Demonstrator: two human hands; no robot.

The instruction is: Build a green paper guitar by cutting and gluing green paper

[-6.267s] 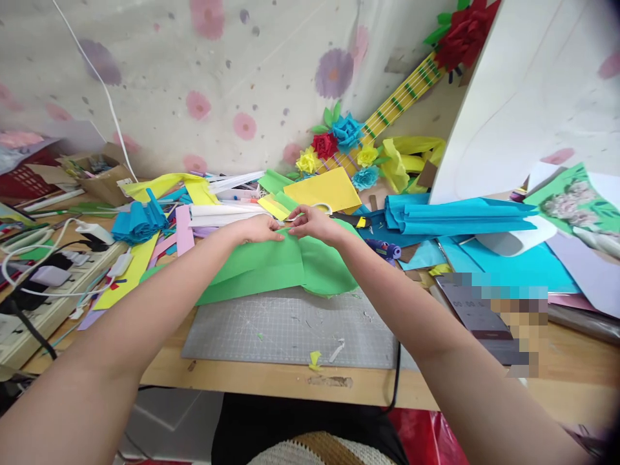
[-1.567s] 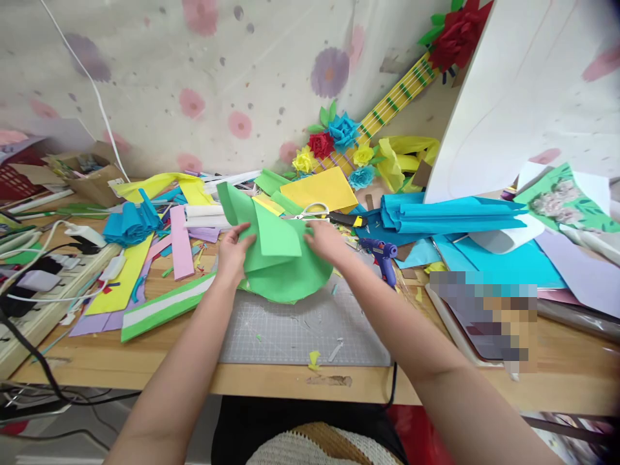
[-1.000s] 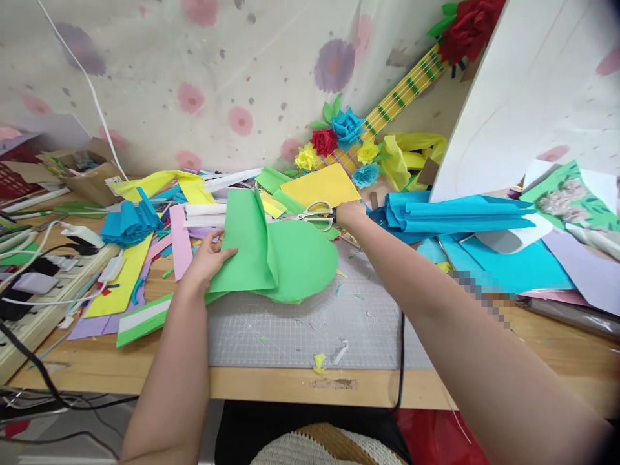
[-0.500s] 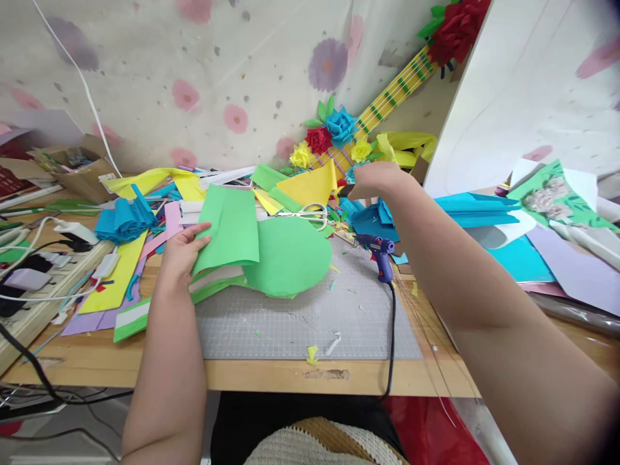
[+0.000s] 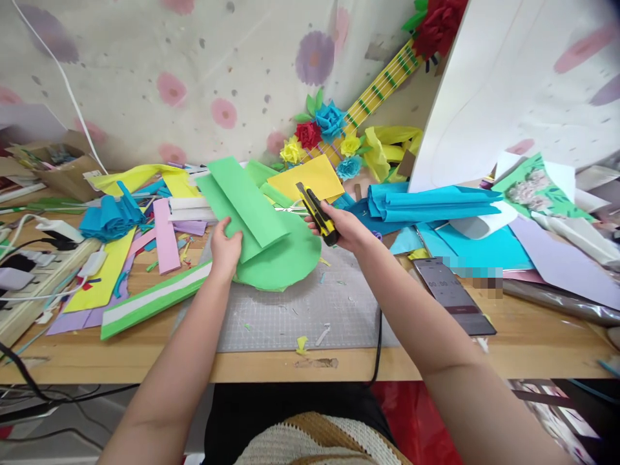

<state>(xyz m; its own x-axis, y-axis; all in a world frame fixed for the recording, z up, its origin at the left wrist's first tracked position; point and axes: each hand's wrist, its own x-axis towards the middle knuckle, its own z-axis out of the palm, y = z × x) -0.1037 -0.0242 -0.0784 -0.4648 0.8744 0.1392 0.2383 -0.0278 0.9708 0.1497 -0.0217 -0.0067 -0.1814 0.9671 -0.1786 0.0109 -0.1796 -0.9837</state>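
Observation:
My left hand (image 5: 227, 250) grips the lower left edge of a folded sheet of green paper (image 5: 256, 210), lifted at a tilt. Below it lies a rounded green paper shape (image 5: 295, 258) on the grey cutting mat (image 5: 290, 326). My right hand (image 5: 341, 226) is closed around a yellow and black utility knife (image 5: 320, 213), its tip pointing up and left beside the folded sheet. A long green strip with a white band (image 5: 157, 303) passes behind my left wrist. White scissors (image 5: 289, 208) show only partly behind the knife. My right hand and forearm hide most of the glue gun.
A phone (image 5: 453, 294) lies right of my right forearm. Blue crepe paper (image 5: 436, 203) sits behind it. Along the wall leans a paper-flowered yellow guitar shape (image 5: 382, 87). A power strip with cables (image 5: 33, 290) runs along the left edge. Paper scraps (image 5: 301, 344) dot the mat.
My right hand has come back from the rear of the table, bringing the utility knife toward the green paper. My left hand has shifted right, tilting the folded sheet.

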